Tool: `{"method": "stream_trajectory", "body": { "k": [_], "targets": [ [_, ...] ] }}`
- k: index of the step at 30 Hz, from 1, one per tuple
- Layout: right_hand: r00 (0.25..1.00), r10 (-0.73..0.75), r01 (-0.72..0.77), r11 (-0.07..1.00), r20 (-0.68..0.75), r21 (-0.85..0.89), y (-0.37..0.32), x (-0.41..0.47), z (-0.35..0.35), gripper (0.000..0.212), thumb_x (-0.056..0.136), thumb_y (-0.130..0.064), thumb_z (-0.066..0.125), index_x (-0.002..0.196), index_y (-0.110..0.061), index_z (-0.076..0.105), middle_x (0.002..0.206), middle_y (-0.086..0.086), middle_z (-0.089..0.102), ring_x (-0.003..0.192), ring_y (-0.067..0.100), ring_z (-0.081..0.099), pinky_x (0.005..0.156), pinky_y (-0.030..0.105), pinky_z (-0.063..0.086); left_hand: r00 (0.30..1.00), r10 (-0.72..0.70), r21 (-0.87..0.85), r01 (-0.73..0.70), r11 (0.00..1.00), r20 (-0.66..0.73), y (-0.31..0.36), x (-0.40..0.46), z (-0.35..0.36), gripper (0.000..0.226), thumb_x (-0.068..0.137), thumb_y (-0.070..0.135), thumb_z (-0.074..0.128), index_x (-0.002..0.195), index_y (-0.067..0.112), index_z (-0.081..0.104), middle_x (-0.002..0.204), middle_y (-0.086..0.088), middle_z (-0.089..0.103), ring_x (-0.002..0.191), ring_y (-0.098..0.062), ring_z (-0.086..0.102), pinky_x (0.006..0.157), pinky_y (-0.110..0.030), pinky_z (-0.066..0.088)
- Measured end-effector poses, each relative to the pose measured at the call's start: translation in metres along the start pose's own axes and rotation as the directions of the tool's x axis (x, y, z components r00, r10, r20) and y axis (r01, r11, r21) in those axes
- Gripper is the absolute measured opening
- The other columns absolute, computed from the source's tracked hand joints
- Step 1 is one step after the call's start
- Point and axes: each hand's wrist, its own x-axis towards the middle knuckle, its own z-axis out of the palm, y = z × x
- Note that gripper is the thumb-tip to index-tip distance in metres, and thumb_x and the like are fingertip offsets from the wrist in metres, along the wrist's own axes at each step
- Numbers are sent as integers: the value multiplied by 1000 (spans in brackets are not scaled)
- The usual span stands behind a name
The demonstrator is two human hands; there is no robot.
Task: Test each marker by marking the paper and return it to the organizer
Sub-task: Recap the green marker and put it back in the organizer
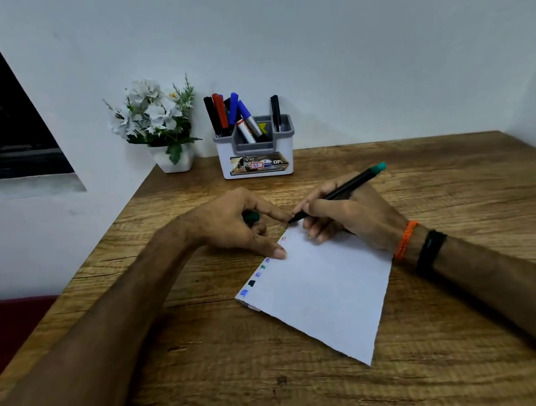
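A white sheet of paper (321,286) lies on the wooden table (311,380), with several small colour marks along its left edge. My right hand (344,214) grips a black marker (338,192) with a teal end, tip down at the paper's far corner. My left hand (239,225) holds the dark green cap (251,217) in curled fingers, while its thumb presses the paper's left edge. The white and grey organizer (255,158) stands at the back, holding several markers in black, red and blue.
A white pot of artificial white flowers (159,125) stands left of the organizer by the wall. The table's left edge runs diagonally beside a dark window. An orange band and a black band circle my right wrist.
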Motion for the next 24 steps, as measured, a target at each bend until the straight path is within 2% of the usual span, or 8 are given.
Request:
{"method": "stream_trajectory", "body": {
  "k": [3,7,14,19,22,24],
  "targets": [
    [1000,-6,6,999,-7,-42,3,0,1,15,90,4,58,87,6,73,67,17,70,52,20,65,47,24,52,1000,1,11,-1,1000,10,1,0,0,59,58,51,80,115,46,64,57,12,50,60,-11,48,71,-30,41],
    [1000,-18,17,995,-15,-99,7,1,1,16,89,6,57,85,5,73,64,14,70,50,17,64,45,23,49,1000,-2,14,1,1000,9,0,1,-1,62,58,55,80,117,46,65,59,10,49,60,-12,47,70,-32,41],
    [1000,2,-4,995,-23,-105,9,3,2,16,88,5,58,85,4,74,64,12,71,50,15,64,44,21,48,1000,-6,6,6,1000,7,1,2,-1,55,58,54,80,111,50,65,59,9,49,60,-15,47,72,-32,41],
    [1000,10,-13,993,-22,-117,8,3,2,15,88,3,60,86,3,74,66,12,71,51,14,65,46,21,48,1000,-12,1,12,1000,-5,-1,2,0,59,57,55,81,113,48,65,60,8,49,60,-13,47,70,-31,41],
    [1000,4,-7,991,-24,-130,8,2,2,15,88,2,60,86,3,75,67,13,72,51,15,65,46,22,49,1000,-9,6,9,1000,0,-1,2,0,58,58,55,81,113,47,65,60,7,50,60,-14,47,69,-35,43],
    [1000,-2,-2,990,-26,-138,8,2,2,15,88,2,60,86,2,75,67,15,72,52,15,66,46,22,49,1000,-23,7,23,1000,12,0,2,0,53,60,50,81,111,48,65,59,7,50,61,-15,48,74,-40,47]
  ]
}}
